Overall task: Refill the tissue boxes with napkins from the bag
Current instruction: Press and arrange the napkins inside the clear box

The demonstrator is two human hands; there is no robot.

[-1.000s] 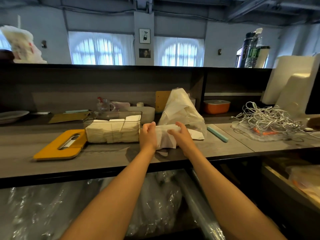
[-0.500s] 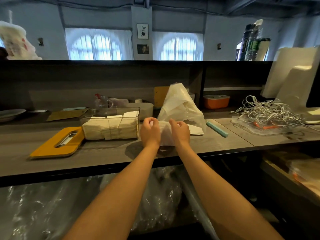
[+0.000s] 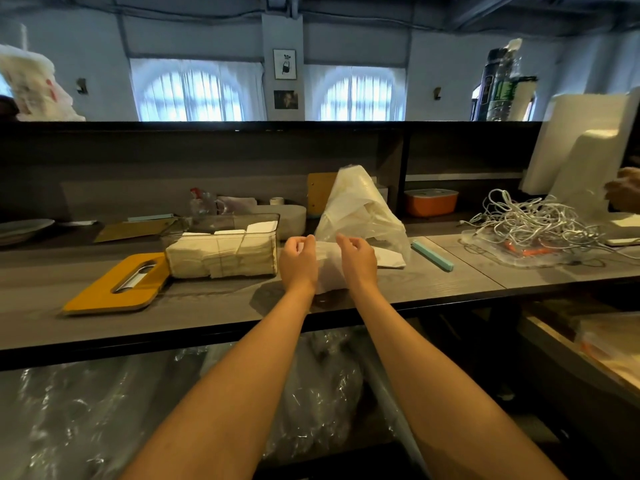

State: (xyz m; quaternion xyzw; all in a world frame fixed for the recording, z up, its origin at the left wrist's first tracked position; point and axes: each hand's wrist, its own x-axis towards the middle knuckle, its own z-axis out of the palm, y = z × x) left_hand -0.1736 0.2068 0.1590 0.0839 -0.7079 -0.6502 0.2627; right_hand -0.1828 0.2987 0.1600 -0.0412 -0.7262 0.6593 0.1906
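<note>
Both hands sat over a white wad of napkins (image 3: 327, 271) on the grey wood-grain counter (image 3: 433, 278), just in front of the crinkled translucent plastic bag (image 3: 360, 213). Left hand (image 3: 298, 261) had its fingers curled at the wad's left edge; right hand (image 3: 357, 259) curled the same way at the right edge. The backs of the hands faced the camera, so I could not tell whether the fingertips actually pinched the paper or only hovered against it — grip unclear on both sides. The wad stuck out between and below the two wrists, resting on the counter.

The bag stood upright, slumped to a peak, with a flat white sheet poking out at its right base. Left of the hands, the clear plastic rectangular tissue box (image 3: 221, 247) sat open-topped and already held several stacks of white napkins, uneven in height. Its mustard-yellow flat lid with an oval slot (image 3: 114, 289) lay on the counter just beside the box's left end, touching or nearly so.

A pale teal stick (image 3: 433, 256) lay right of the bag. Further right — a tangle of white cables (image 3: 530, 220) on a clear tray. An orange lidded container (image 3: 431, 201) sat on the back shelf.
</note>
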